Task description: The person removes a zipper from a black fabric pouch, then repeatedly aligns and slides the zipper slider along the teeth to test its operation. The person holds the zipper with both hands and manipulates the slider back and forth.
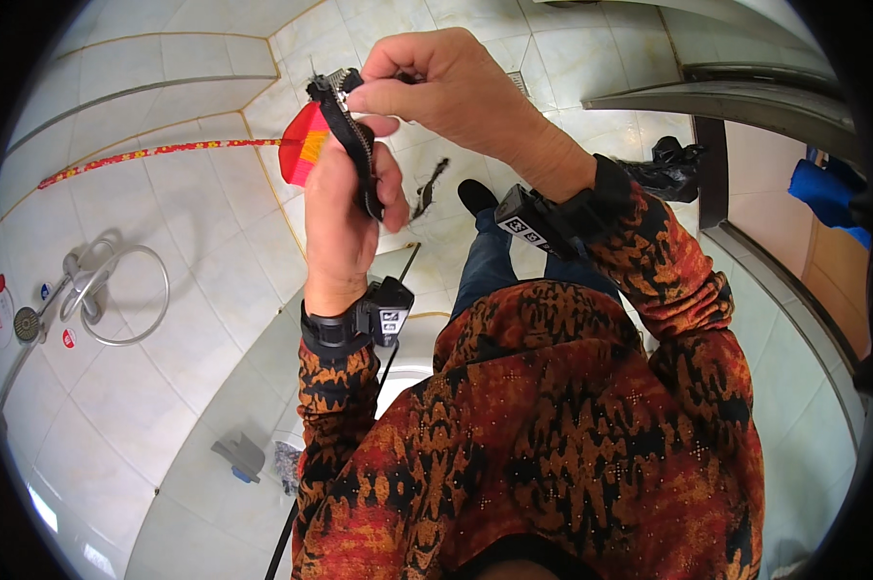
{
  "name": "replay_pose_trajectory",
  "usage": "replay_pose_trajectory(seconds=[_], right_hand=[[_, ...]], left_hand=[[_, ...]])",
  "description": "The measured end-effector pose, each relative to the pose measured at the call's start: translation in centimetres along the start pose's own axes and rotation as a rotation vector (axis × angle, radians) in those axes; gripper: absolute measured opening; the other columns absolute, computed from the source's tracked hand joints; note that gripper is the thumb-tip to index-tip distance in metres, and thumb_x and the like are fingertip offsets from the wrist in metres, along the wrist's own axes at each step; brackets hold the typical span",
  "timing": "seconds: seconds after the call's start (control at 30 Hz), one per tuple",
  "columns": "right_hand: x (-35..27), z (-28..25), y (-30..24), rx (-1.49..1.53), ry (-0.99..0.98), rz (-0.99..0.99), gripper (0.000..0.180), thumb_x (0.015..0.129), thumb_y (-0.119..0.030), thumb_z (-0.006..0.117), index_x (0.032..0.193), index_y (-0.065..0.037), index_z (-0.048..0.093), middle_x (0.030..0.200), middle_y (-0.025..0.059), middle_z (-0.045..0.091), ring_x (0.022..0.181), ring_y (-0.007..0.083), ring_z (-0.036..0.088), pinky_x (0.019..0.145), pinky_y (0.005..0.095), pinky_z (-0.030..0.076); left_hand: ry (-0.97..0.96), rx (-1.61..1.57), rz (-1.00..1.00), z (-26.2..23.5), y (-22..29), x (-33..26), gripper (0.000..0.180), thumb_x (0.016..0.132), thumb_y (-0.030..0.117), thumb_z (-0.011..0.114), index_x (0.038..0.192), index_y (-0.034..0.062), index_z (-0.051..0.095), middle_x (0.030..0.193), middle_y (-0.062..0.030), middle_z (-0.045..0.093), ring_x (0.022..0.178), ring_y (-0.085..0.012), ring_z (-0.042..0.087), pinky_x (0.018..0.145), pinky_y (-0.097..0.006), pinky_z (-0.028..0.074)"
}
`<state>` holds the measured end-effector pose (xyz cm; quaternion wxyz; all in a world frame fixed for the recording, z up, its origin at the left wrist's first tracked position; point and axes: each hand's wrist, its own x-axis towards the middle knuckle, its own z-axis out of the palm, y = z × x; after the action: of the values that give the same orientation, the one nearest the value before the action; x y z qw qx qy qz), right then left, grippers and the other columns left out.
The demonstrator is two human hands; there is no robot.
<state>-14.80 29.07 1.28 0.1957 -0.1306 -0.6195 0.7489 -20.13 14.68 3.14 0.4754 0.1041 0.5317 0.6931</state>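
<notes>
Just off centre toward 11 o'clock, a black zipper strip with metal teeth stands raised in front of the person, running down from 11 o'clock toward the middle of the view. The left hand comes up from 7 o'clock and has its grip closed around the lower length of the strip — fingers curled over it, with the lower end showing beside them. The right hand, at 12 o'clock, has a narrow grip: thumb and forefinger pinch at the strip's upper end, near a small silvery metal part.

Behind the strip, at its 9 o'clock side, is a red, pink and orange flared piece; a red-and-yellow patterned rod runs from it toward 10 o'clock. A dark, ragged scrap shows near the left hand, on its 3 o'clock side; whether it hangs or lies on the floor I cannot tell.

A showerhead and a looped hose sit at 9 o'clock against the tiled wall. A black plastic bag lies at 2 o'clock — a blue cloth is farther out, between 2 and 3 o'clock.
</notes>
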Motion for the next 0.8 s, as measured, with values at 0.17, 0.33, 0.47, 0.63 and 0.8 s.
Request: replay_pose_trajectory(seconds=[0.17,0.33,0.47,0.63,0.8], right_hand=[[0.3,0.2,0.0,-0.225,0.024,-0.089,0.020,0.066,-0.018,0.062,0.060,0.001,0.056,0.051,0.0036,0.055,0.048,0.0088,0.051,0.045,0.0218,0.039],[0.3,-0.2,-0.1,-0.082,0.002,-0.040,0.017,0.068,-0.015,0.063,0.061,0.000,0.057,0.053,0.0043,0.057,0.047,0.0083,0.053,0.043,0.0207,0.039],[0.3,-0.5,-0.1,0.008,0.020,-0.074,0.015,0.075,-0.013,0.060,0.068,0.000,0.059,0.055,0.0003,0.054,0.049,0.0048,0.046,0.045,0.0192,0.036],[-0.6,-1.1,0.2,-0.013,0.069,0.011,0.015,0.078,-0.014,0.059,0.070,-0.001,0.059,0.056,-0.0015,0.051,0.050,0.0035,0.042,0.045,0.0196,0.034],[-2.0,-0.5,0.1,-0.034,0.083,0.039,0.015,0.078,-0.015,0.059,0.075,0.000,0.062,0.057,-0.0024,0.052,0.052,0.0029,0.042,0.046,0.0196,0.034]], left_hand=[[0.129,0.656,0.155,0.2,0.2,-0.1,0.028,0.090,0.024,0.044,0.103,0.0012,0.054,0.075,-0.0017,0.056,0.063,-0.0109,0.053,0.059,-0.022,0.041],[0.090,0.776,0.228,-0.3,0.2,0.2,0.031,0.092,0.026,0.044,0.102,0.0014,0.059,0.090,-0.0025,0.059,0.085,-0.0088,0.050,0.076,-0.022,0.038],[0.067,0.562,0.134,-0.8,0.8,0.4,0.036,0.092,0.026,0.040,0.112,-0.0011,0.053,0.102,-0.0100,0.058,0.096,-0.0171,0.052,0.081,-0.028,0.040],[-0.168,-0.413,0.017,-1.5,1.9,1.2,0.049,0.093,0.030,0.027,0.127,-0.0058,0.032,0.119,-0.0223,0.046,0.113,-0.0337,0.043,0.094,-0.043,0.035],[-0.176,-0.743,0.076,-1.2,2.4,1.1,0.049,0.092,0.026,0.026,0.130,-0.0048,0.026,0.132,-0.0267,0.030,0.126,-0.0409,0.024,0.103,-0.050,0.022]])
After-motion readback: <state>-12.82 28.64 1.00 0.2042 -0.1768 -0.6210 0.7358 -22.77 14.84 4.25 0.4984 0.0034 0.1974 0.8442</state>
